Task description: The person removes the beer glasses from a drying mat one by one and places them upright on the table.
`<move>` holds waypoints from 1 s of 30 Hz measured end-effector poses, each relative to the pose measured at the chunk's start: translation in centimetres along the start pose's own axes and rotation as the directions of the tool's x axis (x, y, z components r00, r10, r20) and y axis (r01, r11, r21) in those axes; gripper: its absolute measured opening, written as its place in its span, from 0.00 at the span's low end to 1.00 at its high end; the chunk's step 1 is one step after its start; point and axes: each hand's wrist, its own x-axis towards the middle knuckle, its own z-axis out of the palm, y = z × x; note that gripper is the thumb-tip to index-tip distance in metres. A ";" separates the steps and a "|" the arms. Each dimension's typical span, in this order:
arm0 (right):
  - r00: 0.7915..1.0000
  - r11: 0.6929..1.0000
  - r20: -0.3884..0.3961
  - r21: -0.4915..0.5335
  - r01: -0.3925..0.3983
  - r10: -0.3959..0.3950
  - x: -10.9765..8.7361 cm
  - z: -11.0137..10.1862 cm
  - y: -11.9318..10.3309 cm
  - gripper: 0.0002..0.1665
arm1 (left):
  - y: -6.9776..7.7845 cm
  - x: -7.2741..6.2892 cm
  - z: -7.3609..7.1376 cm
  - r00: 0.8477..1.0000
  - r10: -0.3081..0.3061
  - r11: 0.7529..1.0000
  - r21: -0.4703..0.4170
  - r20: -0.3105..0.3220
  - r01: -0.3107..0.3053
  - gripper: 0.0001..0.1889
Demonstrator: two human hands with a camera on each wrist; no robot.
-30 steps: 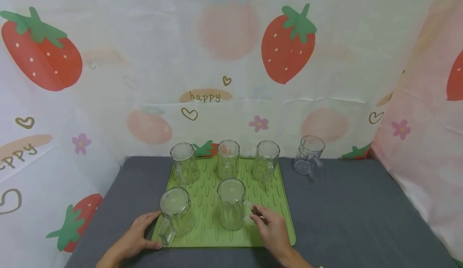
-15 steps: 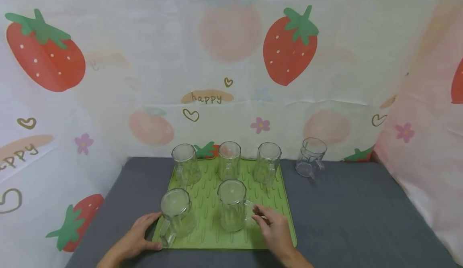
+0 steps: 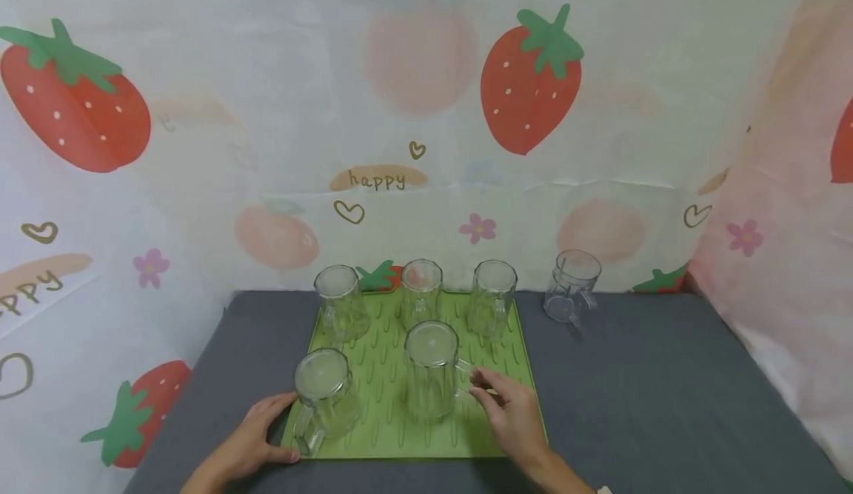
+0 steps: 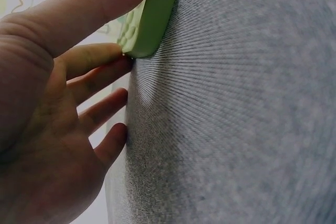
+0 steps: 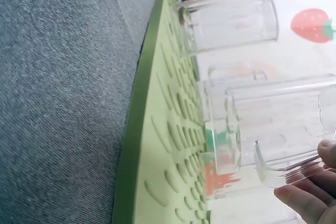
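In the head view my right hand (image 3: 509, 412) pinches the handle of a clear glass mug (image 3: 432, 379) over the front middle of a green drying mat (image 3: 383, 435). A gap shows between this mug (image 5: 278, 124) and the mat in the right wrist view. My left hand (image 3: 249, 435) touches the mat's front left corner, its thumb along the front edge and its fingers spread and fairly straight. Beside that hand another glass mug (image 3: 329, 398) stands on the mat, handle towards the left front.
Along the mat's back edge stand three more mugs: left (image 3: 343, 305), middle (image 3: 421, 298) and right (image 3: 492, 301). A separate glass mug (image 3: 573, 286) is on the grey tablecloth (image 3: 640, 390), right of the mat. A strawberry-print curtain (image 3: 413, 131) hangs behind.
My right hand has raised the pinched mug off the mat and shifted it slightly right. The left hand keeps its place at the mat's corner.
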 end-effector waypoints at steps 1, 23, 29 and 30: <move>1.000 1.000 0.003 0.001 -0.010 0.010 0.0 -0.1 -0.1 0.17 | 0.0 0.0 0.0 1.000 -0.004 1.000 -0.004 0.005 0.004 0.49; 0.999 0.999 0.006 0.012 -0.042 0.042 2.0 -1.9 0.2 0.14 | 0.3 0.9 -0.3 0.994 -0.103 0.994 -0.032 0.043 0.104 0.49; 0.997 0.997 0.003 -0.007 -0.071 0.071 2.8 -3.2 0.0 0.14 | 0.3 0.9 -0.3 0.994 -0.102 0.995 -0.018 0.034 0.102 0.49; 0.998 0.998 0.003 -0.010 -0.068 0.068 3.0 -3.4 0.0 0.14 | 0.3 0.9 -0.4 0.994 -0.100 0.995 -0.017 0.032 0.100 0.49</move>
